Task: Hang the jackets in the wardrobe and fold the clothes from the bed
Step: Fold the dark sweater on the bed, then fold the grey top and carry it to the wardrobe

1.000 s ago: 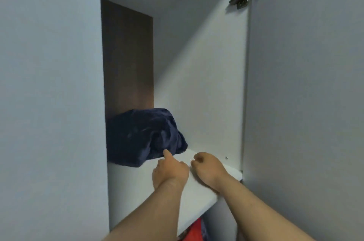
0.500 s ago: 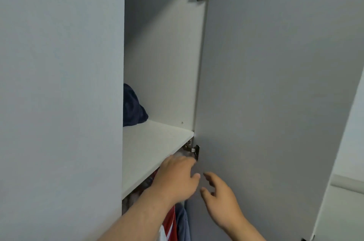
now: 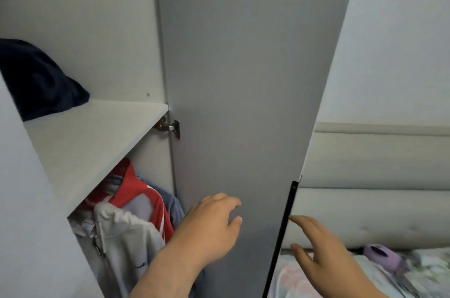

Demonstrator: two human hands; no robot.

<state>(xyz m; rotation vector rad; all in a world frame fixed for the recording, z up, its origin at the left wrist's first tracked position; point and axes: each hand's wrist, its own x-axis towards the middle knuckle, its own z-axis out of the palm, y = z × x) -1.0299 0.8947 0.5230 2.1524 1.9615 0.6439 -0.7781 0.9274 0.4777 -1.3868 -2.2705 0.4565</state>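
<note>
Grey door (image 3: pixel 238 78): open, standing between my hands.
My left hand (image 3: pixel 211 227): fingers loosely curled, holding nothing, before the door's inner face.
My right hand (image 3: pixel 319 249): fingers straight, empty, just past the black edge strip (image 3: pixel 285 229).
Jackets (image 3: pixel 131 224): hanging under the shelf (image 3: pixel 92 132).
Navy garment (image 3: pixel 41 81): bundled on the shelf.
Bed (image 3: pixel 426 271): lower right, beyond the door.

Light: soft and even, rather dim.
Shadows: darkest under the shelf (image 3: pixel 97 142), faint on the wardrobe door (image 3: pixel 243 78).
Blur: bedding (image 3: pixel 426 263) at lower right smeared; right hand (image 3: pixel 323 251) slightly soft.
Edges: straight lines lean outward, wide-angle bend.
</note>
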